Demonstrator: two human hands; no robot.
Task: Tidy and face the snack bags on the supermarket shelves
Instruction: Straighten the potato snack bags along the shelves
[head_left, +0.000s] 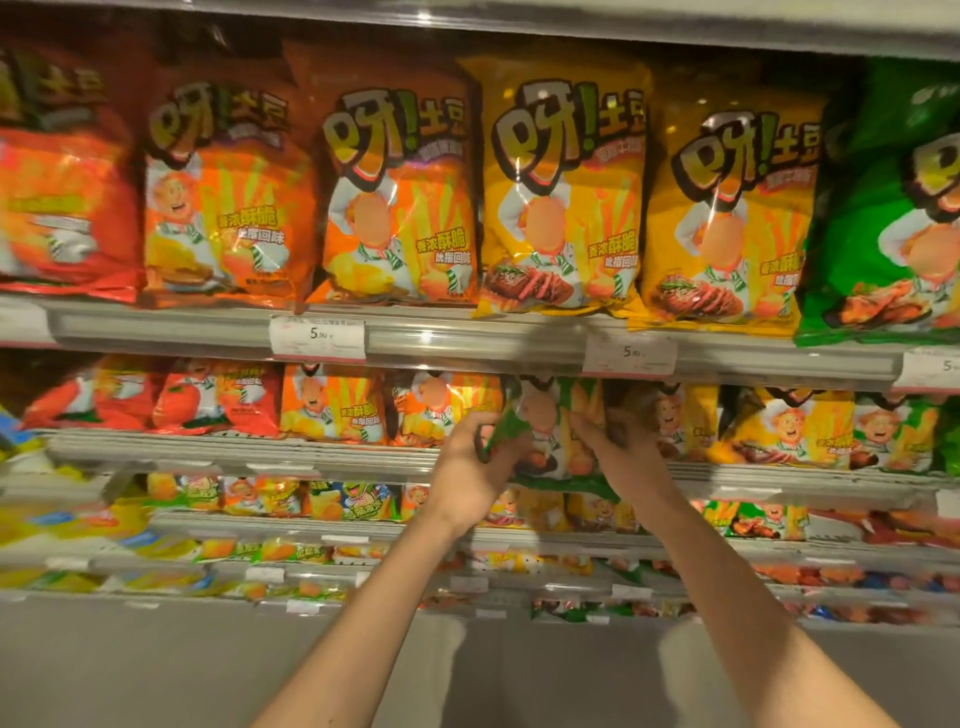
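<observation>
Together, left hand (470, 467) and right hand (615, 447) each grip the green snack bag (550, 441) on the second shelf (249, 449).

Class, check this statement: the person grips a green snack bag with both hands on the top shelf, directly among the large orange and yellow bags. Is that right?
Not quite. The head view shows both hands, left and right, gripping the green snack bag on the second shelf, below the price rail, not on the top shelf. The large orange bags and yellow bags stand one shelf above.

This is a supermarket aisle: tiered shelves (519, 340) carry rows of forward-facing snack bags (400, 208), and price tags (318, 339) are clipped along the shelf edges below the bags.
</observation>
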